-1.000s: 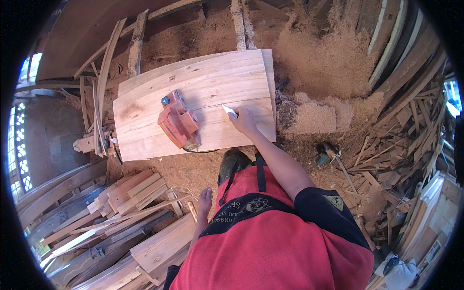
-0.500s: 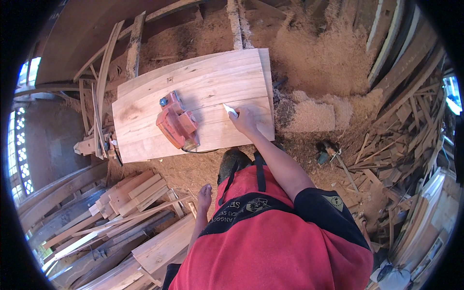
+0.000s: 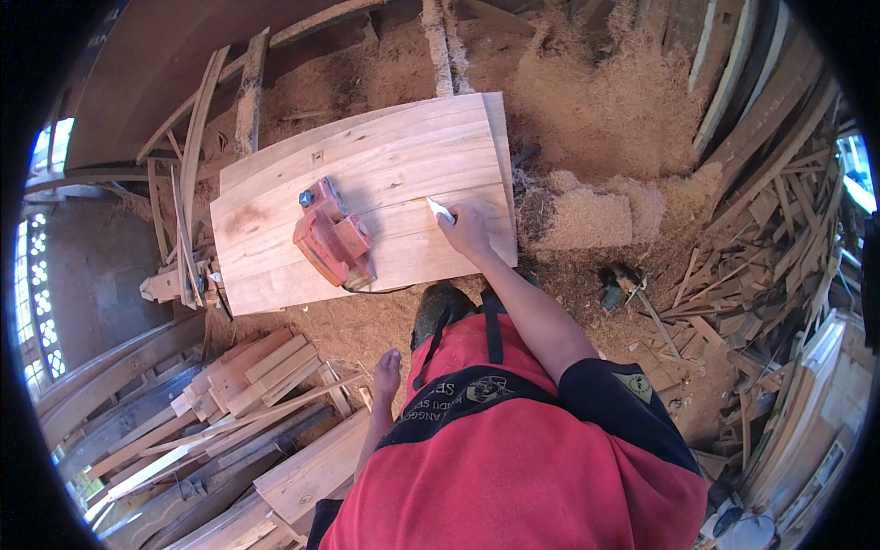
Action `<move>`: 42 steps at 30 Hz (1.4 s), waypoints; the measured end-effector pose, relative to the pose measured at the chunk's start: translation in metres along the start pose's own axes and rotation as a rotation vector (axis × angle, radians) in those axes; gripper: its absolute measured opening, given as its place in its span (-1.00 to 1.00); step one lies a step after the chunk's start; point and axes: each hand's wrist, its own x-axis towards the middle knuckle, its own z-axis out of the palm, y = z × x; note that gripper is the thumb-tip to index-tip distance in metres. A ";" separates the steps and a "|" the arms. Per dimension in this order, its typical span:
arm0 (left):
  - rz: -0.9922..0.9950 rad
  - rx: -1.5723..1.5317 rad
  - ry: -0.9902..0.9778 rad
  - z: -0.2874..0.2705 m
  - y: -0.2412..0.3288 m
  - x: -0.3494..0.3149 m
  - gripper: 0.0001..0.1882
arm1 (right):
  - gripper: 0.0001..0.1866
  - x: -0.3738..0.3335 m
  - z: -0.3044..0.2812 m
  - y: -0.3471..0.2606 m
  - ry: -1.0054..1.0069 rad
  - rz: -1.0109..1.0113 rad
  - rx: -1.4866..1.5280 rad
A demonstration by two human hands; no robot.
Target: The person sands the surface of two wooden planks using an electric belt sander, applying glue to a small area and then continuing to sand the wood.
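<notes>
Your right hand [image 3: 468, 231] has crept slightly right across the wooden panel [image 3: 417, 165] over the last second, taking the white tube [image 3: 441, 212] with it. Your right fingers pinch the tube; its pointed tip aims left and away from you, over the panel. Can't tell if the tip touches. Your left hand [image 3: 388, 371] hangs by your left side, plank pile [image 3: 264, 367] off to its left; can't tell whether those fingers are spread or together. Red planer [image 3: 332, 236] sits on the panel, left of the tube. Sawdust heap [image 3: 591, 215] lies right of the panel.
</notes>
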 end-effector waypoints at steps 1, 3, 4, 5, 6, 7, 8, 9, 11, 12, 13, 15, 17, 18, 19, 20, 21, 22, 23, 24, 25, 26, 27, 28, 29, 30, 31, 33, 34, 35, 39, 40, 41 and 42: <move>0.008 0.029 -0.024 -0.001 0.001 0.001 -0.55 | -0.65 0.000 -0.001 -0.001 -0.010 0.010 0.011; 0.011 0.022 -0.011 0.001 0.006 0.000 -0.55 | -0.65 -0.001 -0.004 0.002 -0.016 0.023 0.021; 0.013 0.014 0.004 0.002 0.008 0.000 -0.55 | -0.65 -0.001 -0.004 0.003 -0.010 0.023 0.018; 0.014 0.016 0.003 0.001 0.008 0.000 -0.55 | -0.65 -0.001 -0.005 0.003 -0.006 0.023 0.016; 0.015 0.012 0.000 0.001 0.009 0.000 -0.55 | -0.65 -0.001 -0.006 0.003 -0.005 0.024 0.017; 0.017 0.009 -0.003 0.000 0.009 0.000 -0.55 | -0.65 -0.001 -0.006 0.004 -0.009 0.034 0.013; 0.017 0.010 -0.002 -0.001 0.008 0.000 -0.55 | -0.64 -0.002 -0.006 0.004 -0.014 0.042 0.010; 0.021 0.014 0.001 -0.002 0.007 0.000 -0.55 | -0.64 -0.002 -0.007 0.003 -0.013 0.042 0.012; 0.025 0.018 0.002 -0.002 0.007 0.001 -0.54 | -0.64 -0.002 -0.008 0.005 -0.002 0.051 -0.014; 0.021 0.020 -0.001 -0.002 0.008 0.001 -0.55 | -0.64 -0.003 -0.008 0.007 -0.001 0.052 -0.015; 0.018 0.021 -0.003 -0.001 0.009 0.001 -0.55 | -0.64 -0.004 -0.009 0.008 0.013 0.051 -0.006; 0.028 0.030 -0.014 -0.002 0.013 0.002 -0.55 | -0.64 -0.004 -0.010 0.010 0.027 0.051 0.004; 0.038 0.039 -0.025 -0.002 0.016 0.003 -0.55 | -0.64 -0.005 -0.011 0.011 0.042 0.016 -0.003; 0.040 0.047 -0.021 -0.002 0.018 0.003 -0.56 | -0.64 -0.005 -0.012 0.011 0.042 0.016 -0.003; 0.043 0.055 -0.016 -0.002 0.019 0.003 -0.56 | -0.64 -0.006 -0.013 0.012 0.038 0.019 -0.006; 0.043 0.056 -0.016 -0.002 0.018 0.004 -0.56 | -0.65 -0.006 -0.013 0.012 0.035 0.022 -0.008; 0.045 0.050 -0.008 -0.003 0.016 0.004 -0.55 | -0.65 -0.006 -0.014 0.012 0.036 0.022 -0.007; 0.046 0.044 0.000 -0.003 0.015 0.004 -0.55 | -0.65 -0.005 -0.014 0.013 0.032 0.036 -0.007; 0.047 0.045 0.000 -0.003 0.015 0.005 -0.55 | -0.65 -0.005 -0.014 0.014 0.029 0.050 -0.007; 0.040 0.039 0.002 -0.003 0.015 0.005 -0.54 | -0.65 -0.006 -0.015 0.015 0.030 0.050 -0.007; 0.034 0.034 0.004 -0.003 0.015 0.006 -0.54 | -0.65 -0.006 -0.015 0.016 0.039 0.049 -0.002; 0.034 0.034 0.004 -0.004 0.015 0.006 -0.54 | -0.66 -0.007 -0.016 0.017 0.048 0.048 0.001; 0.038 0.045 0.003 -0.004 0.016 0.006 -0.54 | -0.66 -0.007 -0.017 0.017 0.048 0.048 0.002; 0.042 0.056 0.002 -0.005 0.016 0.006 -0.53 | -0.66 -0.007 -0.017 0.018 0.047 0.043 0.006; 0.042 0.057 0.002 -0.006 0.017 0.006 -0.53 | -0.66 -0.007 -0.018 0.018 0.045 0.038 0.009; 0.053 0.072 -0.005 -0.007 0.018 0.006 -0.54 | -0.66 -0.007 -0.019 0.017 0.045 0.038 0.010; 0.063 0.087 -0.012 -0.007 0.019 0.005 -0.54 | -0.67 -0.007 -0.020 0.017 0.040 0.037 0.007; 0.063 0.083 -0.023 -0.007 0.024 0.006 -0.54 | -0.67 -0.007 -0.021 0.020 0.040 0.039 0.004; 0.062 0.078 -0.032 -0.007 0.026 0.006 -0.55 | -0.67 -0.007 -0.020 0.021 0.056 0.027 0.006; 0.062 0.079 -0.034 -0.006 0.028 0.006 -0.55 | -0.67 -0.007 -0.021 0.021 0.071 0.015 0.008; 0.049 0.037 -0.026 -0.005 0.029 0.007 -0.56 | -0.67 -0.009 -0.023 0.018 0.078 0.017 0.030; 0.046 0.034 -0.018 -0.006 0.027 0.007 -0.56 | -0.67 -0.009 -0.023 0.016 0.049 0.016 0.003; 0.047 0.035 -0.020 -0.006 0.027 0.008 -0.56 | -0.66 -0.008 -0.023 0.016 0.025 0.016 -0.028; 0.047 0.040 -0.027 -0.006 0.028 0.009 -0.56 | -0.66 -0.008 -0.023 0.016 0.027 0.017 -0.028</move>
